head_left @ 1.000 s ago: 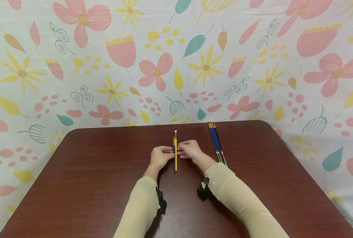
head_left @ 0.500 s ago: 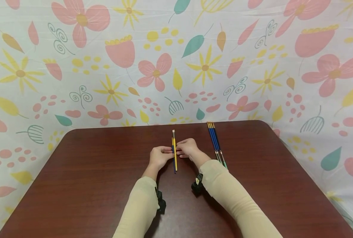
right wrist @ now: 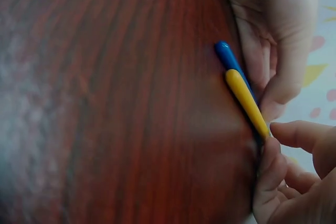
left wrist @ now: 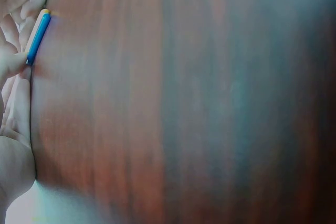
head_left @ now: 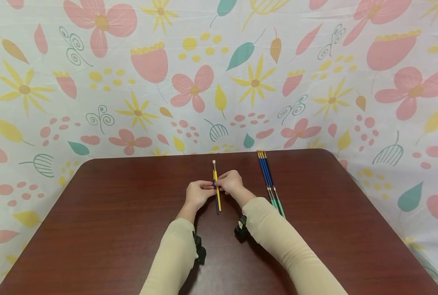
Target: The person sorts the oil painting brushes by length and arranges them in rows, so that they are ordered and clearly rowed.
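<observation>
Two paintbrushes lie side by side at the middle of the table in the head view. The yellow paintbrush (head_left: 219,203), pale bristles pointing away from me, slants slightly across the blue paintbrush (head_left: 217,207). My left hand (head_left: 199,194) pinches the blue paintbrush near its middle from the left. My right hand (head_left: 231,181) pinches the yellow paintbrush between thumb and fingertips from the right. The right wrist view shows the rounded handle ends of the yellow brush (right wrist: 245,99) and the blue brush (right wrist: 226,53). Fingers hide the middle of both handles.
Several more blue-handled paintbrushes (head_left: 266,170) with green lower ends lie in a row right of my right hand, partly behind the sleeve. The dark red-brown table (head_left: 130,213) meets a flowered cloth (head_left: 193,49) at its back edge.
My right hand has moved a little left and its fingers have closed on the yellow paintbrush. That brush has tilted, its bristle end shifting left. The left hand has stayed nearly still.
</observation>
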Demonstrator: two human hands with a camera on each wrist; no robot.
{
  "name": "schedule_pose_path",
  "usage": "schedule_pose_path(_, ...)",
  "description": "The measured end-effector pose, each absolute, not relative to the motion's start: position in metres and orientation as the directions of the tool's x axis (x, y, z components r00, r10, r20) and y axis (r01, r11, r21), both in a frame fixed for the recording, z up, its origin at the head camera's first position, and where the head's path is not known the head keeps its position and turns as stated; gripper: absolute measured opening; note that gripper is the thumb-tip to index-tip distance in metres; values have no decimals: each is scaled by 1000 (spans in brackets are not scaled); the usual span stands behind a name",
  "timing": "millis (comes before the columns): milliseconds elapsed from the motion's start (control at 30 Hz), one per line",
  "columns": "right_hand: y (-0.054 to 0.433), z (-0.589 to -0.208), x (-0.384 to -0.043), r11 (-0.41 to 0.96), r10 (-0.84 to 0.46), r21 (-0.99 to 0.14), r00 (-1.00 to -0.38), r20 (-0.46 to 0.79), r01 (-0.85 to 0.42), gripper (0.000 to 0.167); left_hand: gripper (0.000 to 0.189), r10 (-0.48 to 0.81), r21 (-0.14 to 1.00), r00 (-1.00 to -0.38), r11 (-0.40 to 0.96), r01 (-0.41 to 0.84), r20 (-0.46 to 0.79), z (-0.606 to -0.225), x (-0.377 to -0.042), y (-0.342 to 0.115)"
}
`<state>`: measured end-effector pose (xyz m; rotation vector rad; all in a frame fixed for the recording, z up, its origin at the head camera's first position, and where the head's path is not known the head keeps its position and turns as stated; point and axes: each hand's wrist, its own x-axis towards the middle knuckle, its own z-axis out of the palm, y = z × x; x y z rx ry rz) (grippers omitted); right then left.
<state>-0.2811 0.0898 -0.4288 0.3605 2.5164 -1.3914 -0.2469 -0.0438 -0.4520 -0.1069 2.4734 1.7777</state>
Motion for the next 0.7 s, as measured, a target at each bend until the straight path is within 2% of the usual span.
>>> schedule_pose_path(267,86,-430,-282,583,142,-742,-941,-307,330,13,28,1,942,-994,319,-104,-110,-452,-247,-42)
schedule_pose_path(700,90,-429,-279,508,133,-795,-942,-307,331,14,29,0,942,-994,319,-108,-114,-453,-247,-44)
